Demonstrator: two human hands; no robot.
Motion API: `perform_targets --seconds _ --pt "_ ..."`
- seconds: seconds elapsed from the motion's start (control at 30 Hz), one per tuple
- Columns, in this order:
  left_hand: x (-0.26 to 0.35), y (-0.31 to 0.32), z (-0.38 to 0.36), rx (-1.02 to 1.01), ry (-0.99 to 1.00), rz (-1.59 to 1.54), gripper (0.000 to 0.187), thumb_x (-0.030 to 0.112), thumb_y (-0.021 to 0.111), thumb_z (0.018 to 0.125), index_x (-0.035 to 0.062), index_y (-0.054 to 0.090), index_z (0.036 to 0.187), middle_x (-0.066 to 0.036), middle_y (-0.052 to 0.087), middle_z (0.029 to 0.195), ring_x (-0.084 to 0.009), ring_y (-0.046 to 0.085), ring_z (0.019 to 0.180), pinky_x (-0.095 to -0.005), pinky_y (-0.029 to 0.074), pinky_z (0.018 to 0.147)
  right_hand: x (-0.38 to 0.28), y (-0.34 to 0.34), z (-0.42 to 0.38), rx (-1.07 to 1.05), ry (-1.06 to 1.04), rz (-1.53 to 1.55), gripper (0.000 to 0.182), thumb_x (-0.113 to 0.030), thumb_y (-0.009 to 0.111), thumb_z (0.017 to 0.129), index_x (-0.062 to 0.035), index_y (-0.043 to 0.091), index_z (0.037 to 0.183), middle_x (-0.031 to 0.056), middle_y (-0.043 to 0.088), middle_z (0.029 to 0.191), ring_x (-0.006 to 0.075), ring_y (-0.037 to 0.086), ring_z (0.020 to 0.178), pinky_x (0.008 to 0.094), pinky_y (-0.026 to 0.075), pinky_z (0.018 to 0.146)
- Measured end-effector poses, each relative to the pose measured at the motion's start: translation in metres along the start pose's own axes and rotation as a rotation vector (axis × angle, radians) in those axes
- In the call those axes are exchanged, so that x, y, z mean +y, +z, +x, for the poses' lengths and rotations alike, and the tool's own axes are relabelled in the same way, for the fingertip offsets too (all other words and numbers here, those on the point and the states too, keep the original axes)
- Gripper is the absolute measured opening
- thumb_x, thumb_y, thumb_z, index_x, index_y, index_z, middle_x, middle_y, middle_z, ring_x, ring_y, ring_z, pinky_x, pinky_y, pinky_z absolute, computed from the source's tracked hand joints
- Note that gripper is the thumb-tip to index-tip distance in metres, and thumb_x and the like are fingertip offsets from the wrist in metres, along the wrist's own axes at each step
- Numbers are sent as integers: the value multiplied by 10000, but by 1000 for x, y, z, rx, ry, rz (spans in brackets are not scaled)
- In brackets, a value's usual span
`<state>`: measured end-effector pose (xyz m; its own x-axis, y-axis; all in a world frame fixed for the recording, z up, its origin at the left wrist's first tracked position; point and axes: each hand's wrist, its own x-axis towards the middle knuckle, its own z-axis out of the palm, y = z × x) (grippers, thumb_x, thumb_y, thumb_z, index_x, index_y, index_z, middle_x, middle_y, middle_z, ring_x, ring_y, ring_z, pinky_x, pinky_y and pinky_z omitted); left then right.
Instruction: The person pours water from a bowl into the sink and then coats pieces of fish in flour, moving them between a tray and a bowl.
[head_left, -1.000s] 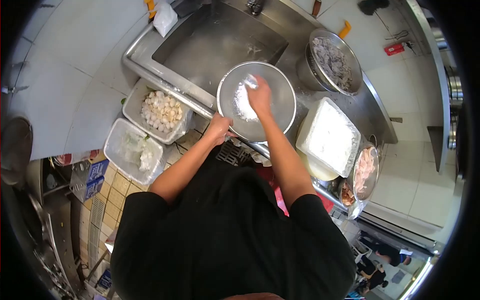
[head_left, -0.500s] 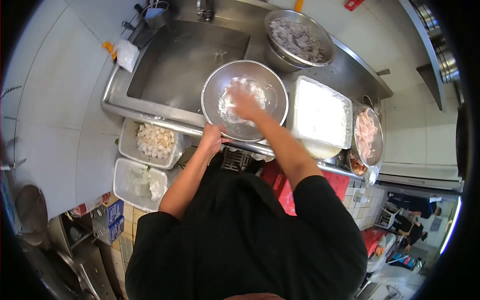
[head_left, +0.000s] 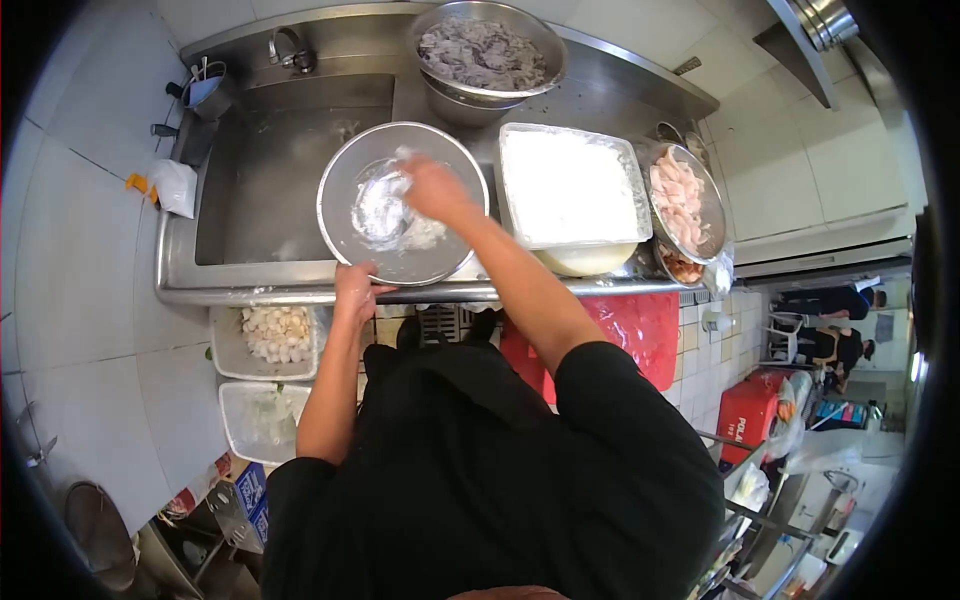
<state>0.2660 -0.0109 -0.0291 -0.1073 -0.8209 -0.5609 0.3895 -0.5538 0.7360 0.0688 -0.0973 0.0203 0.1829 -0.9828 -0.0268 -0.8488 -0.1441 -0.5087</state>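
Note:
A wide metal bowl (head_left: pixel 340 240) rests at the sink's front edge, with white powder (head_left: pixel 381 208) spread over its bottom. My left hand (head_left: pixel 356 290) grips the near rim of the bowl, thumb and fingers at its edge. Inside the bowl, my right hand (head_left: pixel 436 190) is over the powder, its fingers smeared by motion. Just right of the bowl stands a clear plastic tub (head_left: pixel 523 228) full of white powder.
Behind is a metal bowl of greyish strips (head_left: pixel 480 52). Pale raw meat pieces (head_left: pixel 680 195) fill a bowl at the right. The sink basin (head_left: pixel 255 200) lies left, below a faucet (head_left: pixel 290 52). Tubs, one holding white round pieces (head_left: pixel 277 335), sit low left. People (head_left: pixel 840 345) stand far right.
My view has shifted, so the bowl and sink appear further left. The right hand has moved within the bowl, and the powder there is spread differently. My left hand stays on the rim.

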Motion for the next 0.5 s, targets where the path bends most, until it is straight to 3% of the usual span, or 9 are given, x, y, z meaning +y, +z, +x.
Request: perform_targets --seconds 0.1,0.13,0.17,0.2,0.27,0.37,0.47,0.5 --pt "-2 -6 0 -1 -26 20 425 -44 440 736 -110 422 1155 -238 564 1040 -358 644 806 -444 604 571 38 -63 -22 461 127 203 413 -55 639 748 -101 622 1158 149 597 1190 312 572 1086 372 446 945" --pt "-6 -8 1 -6 -25 15 427 -43 438 738 -107 420 1160 -240 565 1047 -358 646 806 -441 605 574 77 -69 -32 565 194 57 367 -93 656 757 -76 630 1123 156 592 1192 328 560 1086 386 447 936" --pt "-13 -10 4 -6 -20 9 429 -43 436 740 -105 417 1164 -243 565 1054 -358 648 806 -439 606 577 114 -78 -47 561 230 -116 402 -156 688 758 -63 615 1143 161 596 1184 332 546 1104 394 439 949" --pt "-15 -13 6 -6 -12 6 431 -43 433 742 -103 414 1169 -245 566 1061 -359 650 806 -436 606 580 126 -96 -64 356 417 -201 478 -206 707 757 -76 582 1200 206 562 1220 367 522 1128 417 426 967" --pt "-14 -12 4 -4 -19 -7 430 -41 433 747 -101 413 1173 -241 569 1061 -357 653 796 -434 604 575 140 -105 -93 238 539 -332 505 -236 701 769 -83 563 1230 265 499 1271 412 511 1121 438 422 972" --pt "-13 -11 6 -35 -57 37 454 -40 440 742 -98 397 1190 -236 565 1074 -351 645 844 -442 604 599 194 -74 -114 98 396 -218 495 -276 683 788 -106 559 1237 298 464 1281 449 498 1120 455 426 969" --pt "-9 -8 4 -44 -50 12 471 -38 445 738 -96 386 1201 -236 561 1084 -349 640 867 -448 603 619 153 -75 -128 105 339 -300 458 -178 630 794 -86 558 1238 276 514 1223 402 498 1140 421 412 989" --pt "-6 -6 1 -15 -54 26 481 -35 451 735 -89 383 1208 -234 560 1086 -352 641 864 -450 603 630 177 -68 -128 178 271 -348 421 -131 600 791 -102 574 1211 247 560 1161 392 512 1115 421 423 970"
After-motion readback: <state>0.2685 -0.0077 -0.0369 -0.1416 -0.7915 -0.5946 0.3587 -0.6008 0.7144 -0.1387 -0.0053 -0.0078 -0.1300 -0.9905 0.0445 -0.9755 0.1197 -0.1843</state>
